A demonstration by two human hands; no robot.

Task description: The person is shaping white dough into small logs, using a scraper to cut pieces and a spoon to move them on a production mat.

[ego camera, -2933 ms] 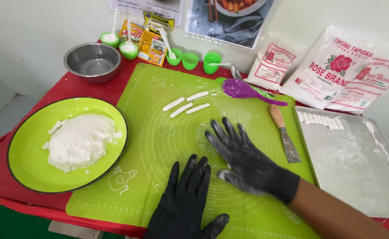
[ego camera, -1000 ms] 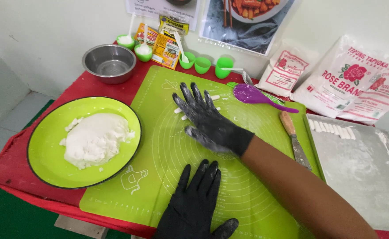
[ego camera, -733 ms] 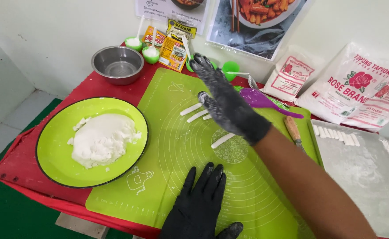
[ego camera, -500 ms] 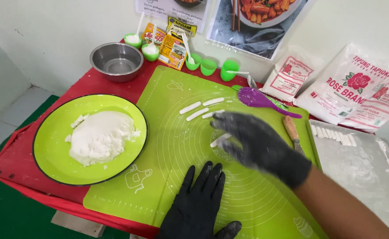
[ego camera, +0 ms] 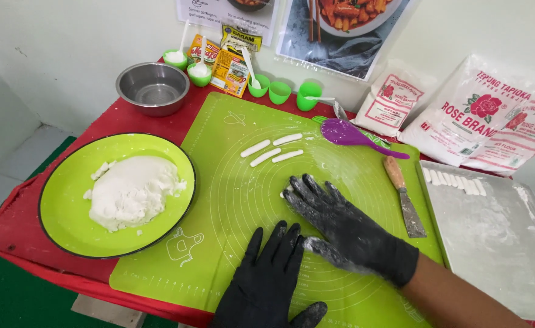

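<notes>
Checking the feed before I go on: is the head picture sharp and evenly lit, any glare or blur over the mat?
Head view: sharp across the green mat, no motion blur on the right hand or left hand; light is soft and even, shadows faint; mild sheen on the steel bowl and flour bags; the wide lens bends the table edges; the tray looks pale under its flour dusting.

Mat centre: green mat (ego camera: 231, 200) bare between green plate (ego camera: 67, 212) and right hand (ego camera: 340, 225) | Far side: passage narrowed by dough sticks (ego camera: 272, 149) and purple spoon (ego camera: 352, 135) | Right: blocked by scraper (ego camera: 404, 197) and floured tray (ego camera: 498, 243) | Near edge: occupied by left hand (ego camera: 270, 282)
</notes>
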